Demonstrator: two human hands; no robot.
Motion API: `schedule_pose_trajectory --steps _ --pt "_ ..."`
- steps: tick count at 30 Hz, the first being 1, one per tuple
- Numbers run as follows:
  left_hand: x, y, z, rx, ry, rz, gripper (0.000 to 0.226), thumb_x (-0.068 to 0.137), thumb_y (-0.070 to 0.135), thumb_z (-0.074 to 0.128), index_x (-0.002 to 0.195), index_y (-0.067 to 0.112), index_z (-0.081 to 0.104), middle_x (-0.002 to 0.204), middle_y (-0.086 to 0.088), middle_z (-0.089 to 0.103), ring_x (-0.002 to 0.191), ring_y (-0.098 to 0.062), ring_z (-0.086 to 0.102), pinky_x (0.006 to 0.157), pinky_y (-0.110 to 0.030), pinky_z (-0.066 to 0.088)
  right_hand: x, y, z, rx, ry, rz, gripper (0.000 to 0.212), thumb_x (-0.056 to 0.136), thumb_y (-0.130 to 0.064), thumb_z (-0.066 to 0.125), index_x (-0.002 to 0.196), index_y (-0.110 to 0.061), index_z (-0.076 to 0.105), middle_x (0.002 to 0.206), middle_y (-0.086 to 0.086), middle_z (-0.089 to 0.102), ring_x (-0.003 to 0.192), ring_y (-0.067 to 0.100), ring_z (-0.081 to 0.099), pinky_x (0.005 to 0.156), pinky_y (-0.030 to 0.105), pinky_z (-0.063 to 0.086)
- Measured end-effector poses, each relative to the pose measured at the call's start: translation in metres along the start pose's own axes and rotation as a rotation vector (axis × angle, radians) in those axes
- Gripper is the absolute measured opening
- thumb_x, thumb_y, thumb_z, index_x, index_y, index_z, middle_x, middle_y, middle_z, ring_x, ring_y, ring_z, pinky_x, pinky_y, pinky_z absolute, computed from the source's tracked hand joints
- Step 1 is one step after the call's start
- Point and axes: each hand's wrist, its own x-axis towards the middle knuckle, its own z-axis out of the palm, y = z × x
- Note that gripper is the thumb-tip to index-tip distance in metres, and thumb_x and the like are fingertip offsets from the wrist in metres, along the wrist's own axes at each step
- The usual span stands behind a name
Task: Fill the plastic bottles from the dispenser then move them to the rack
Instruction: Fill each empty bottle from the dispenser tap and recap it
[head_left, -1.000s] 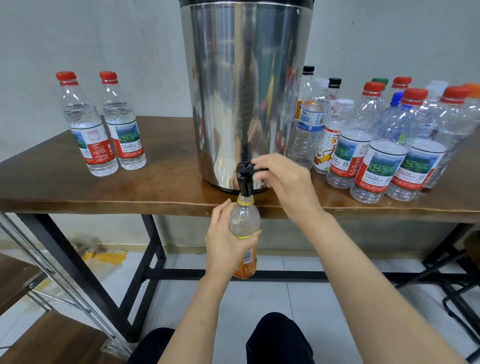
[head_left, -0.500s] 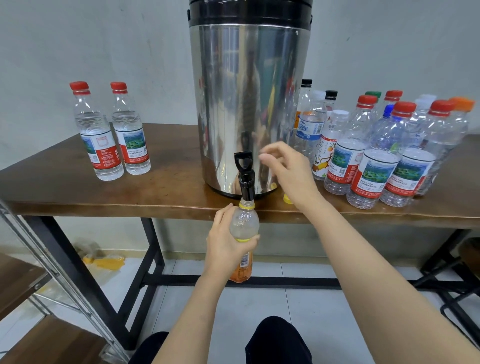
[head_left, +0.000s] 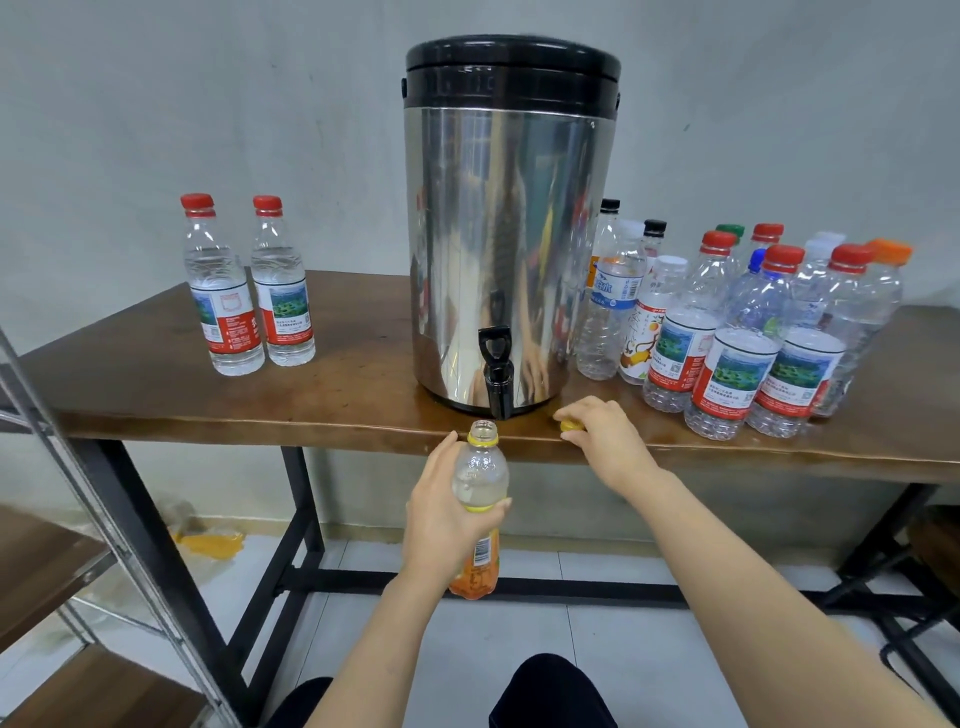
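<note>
Yellow cap (head_left: 570, 426) lies at the table's (head_left: 156, 384) front edge, right of the tap (head_left: 497, 374). Your right hand (head_left: 610, 441) curls its fingers round it, probably to lift it. Your left hand (head_left: 441, 525) wraps the open bottle (head_left: 480, 467), upright just below the tap and the edge, likely so it won't spill before capping.
</note>
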Motion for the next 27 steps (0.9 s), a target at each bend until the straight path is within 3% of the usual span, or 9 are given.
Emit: schedule_pose_trajectory --steps 5,7,9,11,13,15,19,22,27 --pt "-0.005 0.002 -0.024 -0.015 0.047 0.018 0.065 0.064 0.03 0.089 0.12 0.035 0.056 0.116 0.016 0.054 0.101 0.013 0.051 0.081 -0.011 0.04 -0.006 -0.01 -0.001 0.16 0.128 0.017 0.026 0.095 -0.006 0.059 0.119 -0.014 0.065 0.12 0.008 0.059 0.104 0.021 0.042 0.085 0.026 0.03" --pt "-0.005 0.002 -0.035 -0.085 0.085 0.001 0.066 0.062 0.03 0.089 0.12 0.038 0.057 0.111 0.017 0.061 0.102 0.005 0.057 0.085 -0.023 0.05 -0.006 -0.023 -0.015 0.279 0.29 -0.032 0.028 0.093 -0.005 0.062 0.119 -0.014 0.064 0.117 0.006 0.06 0.108 0.027 0.052 0.095 0.034 0.039" --pt "-0.004 0.003 -0.046 -0.138 0.122 -0.031 0.071 0.06 0.031 0.089 0.122 0.039 0.057 0.109 0.017 0.065 0.102 -0.005 0.062 0.088 -0.034 0.054 -0.009 -0.047 -0.038 0.409 0.436 -0.135 0.027 0.093 -0.007 0.063 0.118 -0.014 0.064 0.111 -0.001 0.059 0.101 0.02 0.056 0.093 0.04 0.047" --pt "-0.002 0.006 -0.058 -0.167 0.142 -0.057 0.075 0.06 0.026 0.091 0.122 0.044 0.053 0.108 0.02 0.066 0.099 -0.005 0.064 0.086 -0.034 0.055 -0.015 -0.078 -0.065 0.521 0.483 -0.271 0.028 0.093 -0.007 0.063 0.118 -0.017 0.063 0.109 -0.005 0.059 0.095 0.008 0.055 0.088 0.03 0.048" --pt "-0.001 0.007 -0.067 -0.188 0.156 -0.07 0.077 0.059 0.023 0.092 0.121 0.042 0.051 0.105 0.02 0.067 0.097 -0.002 0.064 0.085 -0.034 0.055 -0.021 -0.109 -0.084 0.577 0.402 -0.413 0.03 0.092 -0.005 0.063 0.118 -0.018 0.063 0.111 -0.006 0.059 0.097 0.004 0.056 0.087 0.021 0.047" --pt "-0.001 0.007 -0.074 -0.196 0.17 -0.078 0.074 0.058 0.022 0.093 0.117 0.039 0.052 0.104 0.019 0.067 0.097 -0.001 0.064 0.086 -0.036 0.056 -0.024 -0.132 -0.091 0.576 0.217 -0.518 0.031 0.09 -0.002 0.063 0.116 -0.019 0.065 0.111 -0.005 0.061 0.099 0.008 0.057 0.088 0.022 0.048" --pt "-0.002 0.006 -0.088 -0.174 0.178 -0.067 0.072 0.057 0.024 0.094 0.113 0.041 0.053 0.106 0.021 0.066 0.098 0.0 0.063 0.085 -0.033 0.056 -0.017 -0.158 -0.077 0.381 -0.077 -0.618 0.03 0.089 0.001 0.065 0.115 -0.014 0.069 0.114 -0.003 0.062 0.099 0.003 0.056 0.089 0.02 0.047" --pt "-0.005 0.006 -0.099 -0.158 0.173 -0.05 0.072 0.057 0.029 0.094 0.115 0.041 0.053 0.107 0.02 0.066 0.098 -0.001 0.063 0.084 -0.032 0.057 -0.01 -0.172 -0.065 0.325 -0.172 -0.685 0.028 0.089 0.001 0.066 0.113 -0.011 0.07 0.109 -0.005 0.061 0.096 -0.003 0.056 0.085 0.011 0.044" --pt "-0.007 0.003 -0.112 -0.125 0.179 -0.043 0.072 0.057 0.03 0.093 0.115 0.041 0.052 0.109 0.018 0.066 0.1 -0.004 0.064 0.083 -0.032 0.057 -0.004 -0.19 -0.06 0.277 -0.215 -0.714 0.028 0.089 -0.001 0.067 0.115 -0.012 0.07 0.114 0.001 0.064 0.102 0.005 0.055 0.09 0.011 0.043"
